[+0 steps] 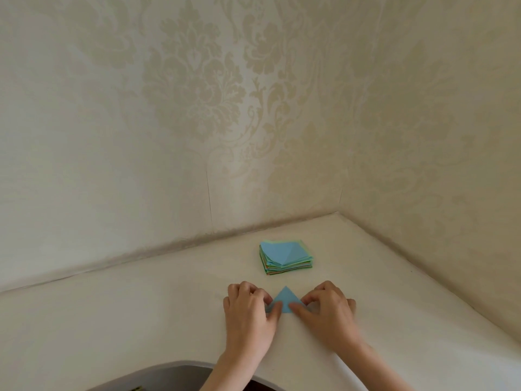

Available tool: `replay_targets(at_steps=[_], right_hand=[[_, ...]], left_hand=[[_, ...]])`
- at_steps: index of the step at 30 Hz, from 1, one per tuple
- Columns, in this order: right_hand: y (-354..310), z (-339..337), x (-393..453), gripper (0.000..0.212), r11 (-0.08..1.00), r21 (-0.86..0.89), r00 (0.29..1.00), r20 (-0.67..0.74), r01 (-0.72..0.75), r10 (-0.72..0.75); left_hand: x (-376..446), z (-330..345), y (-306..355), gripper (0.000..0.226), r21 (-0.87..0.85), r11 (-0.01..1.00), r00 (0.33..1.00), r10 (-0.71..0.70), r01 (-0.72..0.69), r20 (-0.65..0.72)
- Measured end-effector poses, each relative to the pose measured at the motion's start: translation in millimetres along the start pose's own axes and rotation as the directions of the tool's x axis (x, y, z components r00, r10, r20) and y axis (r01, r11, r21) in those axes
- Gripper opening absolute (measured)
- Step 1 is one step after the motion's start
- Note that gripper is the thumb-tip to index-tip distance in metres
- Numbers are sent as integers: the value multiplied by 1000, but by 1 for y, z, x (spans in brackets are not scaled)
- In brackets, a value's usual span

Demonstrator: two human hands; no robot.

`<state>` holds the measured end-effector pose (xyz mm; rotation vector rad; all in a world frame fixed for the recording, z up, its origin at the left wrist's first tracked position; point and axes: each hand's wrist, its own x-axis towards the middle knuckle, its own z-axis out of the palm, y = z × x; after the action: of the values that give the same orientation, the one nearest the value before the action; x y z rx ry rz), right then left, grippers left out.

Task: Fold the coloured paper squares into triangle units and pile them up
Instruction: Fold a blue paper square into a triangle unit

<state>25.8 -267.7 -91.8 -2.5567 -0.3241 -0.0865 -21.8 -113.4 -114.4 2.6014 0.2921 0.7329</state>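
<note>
A light blue paper triangle (pixel 285 299) lies flat on the white table (pixel 141 328), its tip pointing away from me. My left hand (pixel 248 314) pinches its left corner between thumb and curled fingers. My right hand (pixel 327 311) pinches its right corner the same way, thumb on the lower edge. Behind them a stack of coloured paper squares (pixel 285 256) sits on the table, with a creased blue sheet on top and green and orange edges showing below.
The table stands in a corner, with patterned cream wallpaper (pixel 197 108) on the back and right walls. A curved cut-out in the table's front edge (pixel 174 368) shows something dark below. Bare table surface extends left of my hands.
</note>
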Motion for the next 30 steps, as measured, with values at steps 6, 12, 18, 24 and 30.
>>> replay_targets(at_steps=[6,12,18,24,30], right_hand=[[0,6,3,27,1000,-16,1000,-23,-13,13],[2,0,4,25,999,35,999,13,-32,31],[6,-10,9,19,987,145,993,109,-64,48],[6,-13,7,18,979,194,992,114,-67,46],[6,-6,-1,23,983,180,999,35,-22,16]], left_hand=[[2,4,5,34,75,996,999,-43,42,13],[5,0,0,23,8,997,990,-81,81,117],[13,-16,-9,6,-132,980,964,-117,151,238],[13,-18,-1,18,-108,988,970,-82,109,230],[2,-13,34,32,-20,997,980,-68,73,186]])
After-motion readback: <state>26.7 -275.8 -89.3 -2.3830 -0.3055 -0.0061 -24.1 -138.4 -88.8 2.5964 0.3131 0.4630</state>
